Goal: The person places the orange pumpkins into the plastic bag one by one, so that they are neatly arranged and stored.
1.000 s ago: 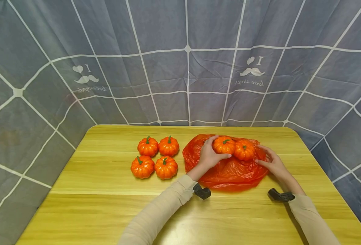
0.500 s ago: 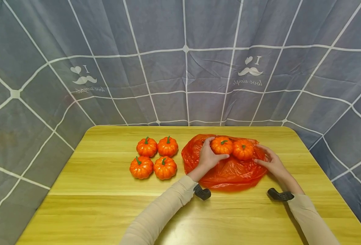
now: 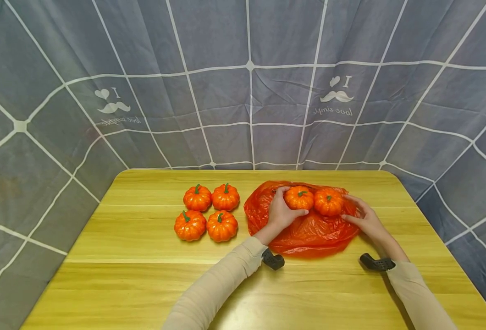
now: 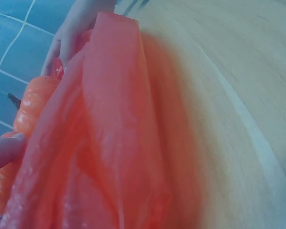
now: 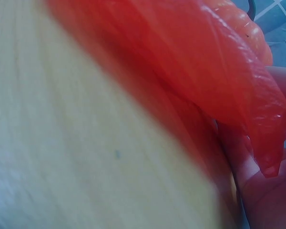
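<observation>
In the head view, a crumpled red plastic bag point(image 3: 309, 236) lies on the table, and two small orange pumpkins with green stems rest side by side on it. My left hand point(image 3: 282, 211) curls round the left pumpkin point(image 3: 299, 197), thumb at its near side and fingers at its far left. Close against the right pumpkin point(image 3: 328, 202), my right hand point(image 3: 367, 217) holds the bag's right edge between thumb and fingers. The right wrist view shows a fold of the bag point(image 5: 269, 138) inside that hand. Red film fills much of the left wrist view, partly hiding the pumpkins.
Several more pumpkins stand in two rows left of the bag, among them a front one point(image 3: 222, 226) and a back one point(image 3: 197, 198). The wooden table point(image 3: 115, 284) ends against a grey curtain point(image 3: 226, 101) with white grid lines.
The head view shifts slightly early on. Both hands stay nearly in place, while the pumpkins on the bag move only very slightly.
</observation>
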Available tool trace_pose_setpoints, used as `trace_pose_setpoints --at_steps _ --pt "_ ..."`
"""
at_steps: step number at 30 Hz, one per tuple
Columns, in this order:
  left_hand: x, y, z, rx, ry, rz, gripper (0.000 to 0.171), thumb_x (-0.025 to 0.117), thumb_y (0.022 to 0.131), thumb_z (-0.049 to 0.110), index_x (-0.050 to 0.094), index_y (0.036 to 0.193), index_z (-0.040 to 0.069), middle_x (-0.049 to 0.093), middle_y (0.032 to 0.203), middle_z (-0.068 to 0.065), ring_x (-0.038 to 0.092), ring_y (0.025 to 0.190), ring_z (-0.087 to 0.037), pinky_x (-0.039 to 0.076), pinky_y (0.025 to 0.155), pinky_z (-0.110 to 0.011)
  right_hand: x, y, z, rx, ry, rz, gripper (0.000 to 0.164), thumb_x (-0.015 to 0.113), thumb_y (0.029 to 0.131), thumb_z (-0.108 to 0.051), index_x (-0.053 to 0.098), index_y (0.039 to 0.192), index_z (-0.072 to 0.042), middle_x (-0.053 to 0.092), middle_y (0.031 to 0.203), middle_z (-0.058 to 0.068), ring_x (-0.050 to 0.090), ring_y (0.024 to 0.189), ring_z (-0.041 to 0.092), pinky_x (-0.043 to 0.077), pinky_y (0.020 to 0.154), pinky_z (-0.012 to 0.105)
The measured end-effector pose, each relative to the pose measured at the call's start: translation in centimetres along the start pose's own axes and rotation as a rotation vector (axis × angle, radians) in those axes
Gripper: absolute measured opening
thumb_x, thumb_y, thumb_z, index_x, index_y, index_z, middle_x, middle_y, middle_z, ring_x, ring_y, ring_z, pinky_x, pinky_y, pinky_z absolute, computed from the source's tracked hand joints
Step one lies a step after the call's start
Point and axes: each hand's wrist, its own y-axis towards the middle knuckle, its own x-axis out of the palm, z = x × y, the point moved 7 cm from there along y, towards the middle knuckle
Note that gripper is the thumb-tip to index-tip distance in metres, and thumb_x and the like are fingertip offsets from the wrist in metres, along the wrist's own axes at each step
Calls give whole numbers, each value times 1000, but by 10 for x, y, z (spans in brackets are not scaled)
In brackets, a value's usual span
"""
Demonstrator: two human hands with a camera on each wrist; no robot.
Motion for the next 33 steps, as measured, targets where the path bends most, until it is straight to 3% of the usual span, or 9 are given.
trace_pose_setpoints --at_steps 19,26,33 --pt "6 1 -7 31 62 -10 80 88 67 30 50 137 15 56 123 -13 54 113 -26 44 100 -39 -2 0 2 18 -48 10 57 62 88 5 39 140 6 48 124 -28 47 112 -17 43 87 4" --pt "6 1 -8 26 41 12 79 88 66 29 49 131 6 59 121 -13 56 114 -28 45 99 -38 -2 0 1 7 -62 9 58 62 88 4 37 140 7 46 124 -29 45 112 -18 41 88 3" --pt "6 -1 -8 11 23 7 77 88 67 26 47 128 4 59 120 -13 56 113 -27 46 99 -37 -3 0 0 10 -66 15 57 62 88 5 40 140 2 46 124 -27 48 110 -17 44 86 4"
